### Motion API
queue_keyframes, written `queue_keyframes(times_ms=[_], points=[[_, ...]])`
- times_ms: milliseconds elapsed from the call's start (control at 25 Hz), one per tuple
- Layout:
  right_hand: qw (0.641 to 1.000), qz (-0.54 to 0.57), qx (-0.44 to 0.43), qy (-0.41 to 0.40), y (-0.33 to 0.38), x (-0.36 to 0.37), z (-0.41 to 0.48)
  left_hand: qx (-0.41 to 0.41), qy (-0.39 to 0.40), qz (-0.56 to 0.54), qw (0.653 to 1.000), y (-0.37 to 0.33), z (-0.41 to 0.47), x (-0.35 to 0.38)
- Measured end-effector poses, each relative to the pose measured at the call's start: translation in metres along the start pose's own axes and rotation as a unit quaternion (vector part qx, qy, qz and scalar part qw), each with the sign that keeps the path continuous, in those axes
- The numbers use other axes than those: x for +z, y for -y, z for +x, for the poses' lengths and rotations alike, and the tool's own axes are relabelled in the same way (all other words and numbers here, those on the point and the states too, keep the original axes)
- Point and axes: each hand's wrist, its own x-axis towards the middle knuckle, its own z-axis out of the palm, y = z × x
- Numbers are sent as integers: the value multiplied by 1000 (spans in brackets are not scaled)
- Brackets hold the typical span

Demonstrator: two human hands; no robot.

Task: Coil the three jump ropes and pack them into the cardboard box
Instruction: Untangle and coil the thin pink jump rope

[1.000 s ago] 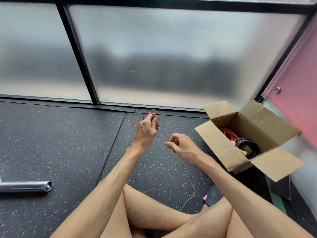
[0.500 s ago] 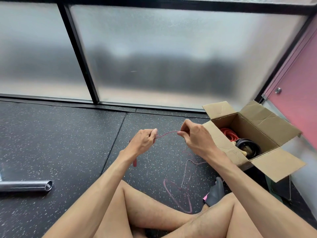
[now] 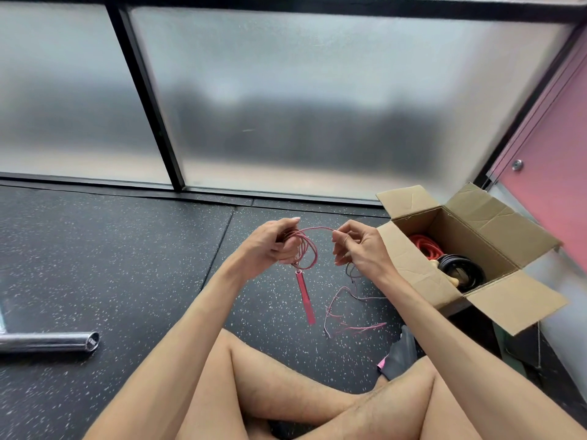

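- Orange rope (image 3: 425, 246) and black rope (image 3: 460, 269) lay coiled in the cardboard box (image 3: 416, 268);
- left hand (image 3: 270, 246) clenched pink rope (image 3: 306, 252) loops; right hand (image 3: 359, 249) pinched its strand; slack remained on the floor (image 3: 127, 265).

Chrome tube (image 3: 47, 342) on speckled floor (image 3: 95, 249)

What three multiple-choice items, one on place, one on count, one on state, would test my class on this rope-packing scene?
1. Where is the cardboard box? A. to the person's right B. on their lap C. behind the metal tube
2. How many coiled ropes lie inside it? A. none B. two C. four
3. The pink rope is: A. fully coiled B. partly coiled C. packed

Key: 1 A, it sits beside the right hand; 2 B, an orange coil and a black coil; 3 B, loops hang from the left hand, slack lies on the floor.
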Motion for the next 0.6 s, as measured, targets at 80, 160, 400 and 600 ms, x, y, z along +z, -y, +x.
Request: queue_keyframes(times_ms=[80,160,400,600], points=[[998,43,34,18,-3,6,-3,11,8,-58,998,-5,3,5],[994,74,68,47,-7,13,-8,31,-14,-124,992,-9,4,10],[972,120,149,137,-17,31,-23,173,-142,-177,959,-7,12,8],[969,106,150,163,-7,41,-28,243,-261,-82,930,6,28,1]])
